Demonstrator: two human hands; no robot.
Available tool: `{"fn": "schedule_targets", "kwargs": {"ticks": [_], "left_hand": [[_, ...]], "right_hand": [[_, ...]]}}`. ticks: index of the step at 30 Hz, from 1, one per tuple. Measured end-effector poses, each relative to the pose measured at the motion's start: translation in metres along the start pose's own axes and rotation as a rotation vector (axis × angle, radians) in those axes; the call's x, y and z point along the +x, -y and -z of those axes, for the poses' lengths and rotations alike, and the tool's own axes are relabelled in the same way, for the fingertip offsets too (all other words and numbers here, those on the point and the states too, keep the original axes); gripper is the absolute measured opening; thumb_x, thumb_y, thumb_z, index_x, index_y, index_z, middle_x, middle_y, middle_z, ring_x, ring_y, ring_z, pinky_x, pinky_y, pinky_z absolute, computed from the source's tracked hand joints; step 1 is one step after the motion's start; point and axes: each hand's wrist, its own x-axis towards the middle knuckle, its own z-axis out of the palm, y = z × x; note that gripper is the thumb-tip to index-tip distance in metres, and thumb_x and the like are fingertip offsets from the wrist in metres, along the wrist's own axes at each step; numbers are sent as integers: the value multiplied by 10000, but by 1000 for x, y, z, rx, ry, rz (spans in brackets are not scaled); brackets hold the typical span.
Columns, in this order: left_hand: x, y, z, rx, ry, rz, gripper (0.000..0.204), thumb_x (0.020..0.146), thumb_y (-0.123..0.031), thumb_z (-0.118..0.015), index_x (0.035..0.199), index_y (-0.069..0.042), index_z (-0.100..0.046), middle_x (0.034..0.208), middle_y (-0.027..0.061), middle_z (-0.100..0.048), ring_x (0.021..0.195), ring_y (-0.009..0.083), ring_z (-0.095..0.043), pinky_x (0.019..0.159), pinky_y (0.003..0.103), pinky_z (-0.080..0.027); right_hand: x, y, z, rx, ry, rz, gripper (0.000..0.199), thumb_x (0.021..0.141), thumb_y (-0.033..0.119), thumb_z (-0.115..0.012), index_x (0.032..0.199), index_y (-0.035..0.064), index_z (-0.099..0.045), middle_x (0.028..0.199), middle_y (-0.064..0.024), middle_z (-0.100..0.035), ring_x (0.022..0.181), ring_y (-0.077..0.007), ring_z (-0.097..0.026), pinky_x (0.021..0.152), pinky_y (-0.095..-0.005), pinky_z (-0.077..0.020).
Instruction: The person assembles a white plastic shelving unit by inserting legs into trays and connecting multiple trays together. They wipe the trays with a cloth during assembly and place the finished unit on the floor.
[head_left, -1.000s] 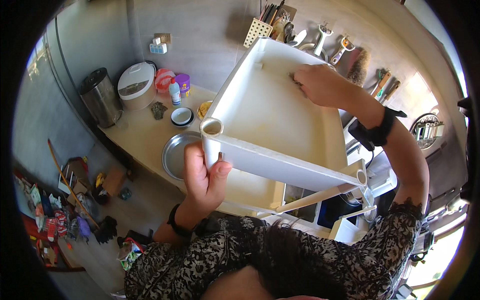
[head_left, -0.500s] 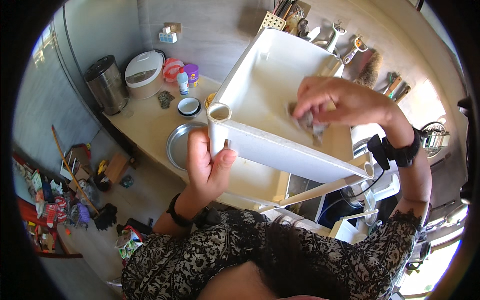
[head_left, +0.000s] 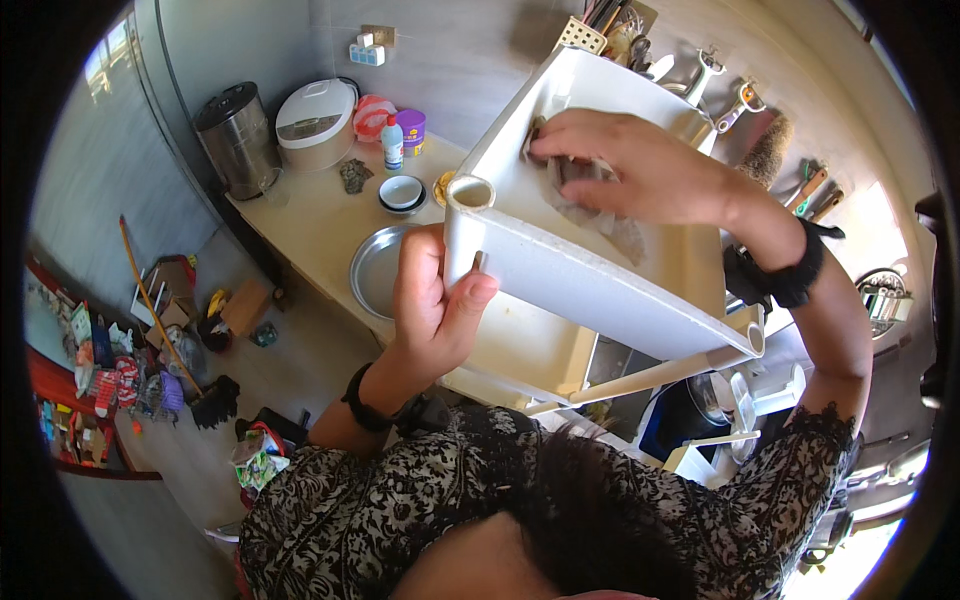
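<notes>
- Now tilted high at centre frame: white plastic shelf tray [head_left: 560,280], corner post gripped by left hand [head_left: 430,300], fingers wrapped tight around it.
- Pressed flat inside the tray, upper centre: right hand [head_left: 640,165] closed on a grey cloth [head_left: 590,205], shifted from mid-tray half a second ago toward the far left corner — wiping seemingly working across the floor.
- Below left: bench [head_left: 310,225] with round metal plate [head_left: 378,268], white bowl [head_left: 402,192], rice cooker [head_left: 315,122].

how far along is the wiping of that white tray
Done: cannot tell; no wiped patch stands out. In hand: the left hand grips the white tray by its near corner, tilted above the counter, while the right hand presses a grey cloth inside near the far wall. Left: the outer walls and legs look untouched.
</notes>
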Motion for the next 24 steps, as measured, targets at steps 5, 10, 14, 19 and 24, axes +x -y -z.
{"fn": "schedule_targets", "kwargs": {"ticks": [5,10,14,19,24], "left_hand": [[-1,-1,-1,219,-39,-50,348,966,-219,-606,1149,24,-437,959,59,-550,835,78,-492,755,257,-450],[-5,-10,-5,136,-32,-12,337,962,-218,-612,1138,22,-455,924,58,-575,780,83,-511,703,247,-456],[-2,-13,-6,244,-17,-66,331,960,-213,-614,1140,22,-463,897,59,-572,750,82,-505,673,245,-449],[3,-9,-11,221,6,-120,321,968,-211,-598,1149,19,-464,874,46,-551,741,75,-483,655,249,-439],[6,-6,-10,176,-7,-59,319,965,-185,-600,1159,22,-454,893,43,-531,762,80,-470,700,244,-438]], "right_hand": [[-17,48,-2,687,205,28,519,754,-60,-717,1248,58,-612,1336,-131,-566,1259,-301,-506,1022,-425,-439],[-46,55,14,661,335,43,390,846,-21,-658,1232,17,-621,1318,-136,-584,1225,-276,-530,1041,-380,-438],[-71,52,39,745,481,-146,276,847,-20,-675,1122,-4,-676,1122,-115,-683,1023,-213,-635,888,-318,-517],[-87,55,57,542,507,-383,144,867,-28,-647,1004,-8,-686,958,-42,-698,793,-120,-639,700,-249,-520],[-51,72,79,679,-97,-113,178,901,-50,-577,1054,6,-648,965,-62,-663,881,-130,-647,829,-257,-530]]}}
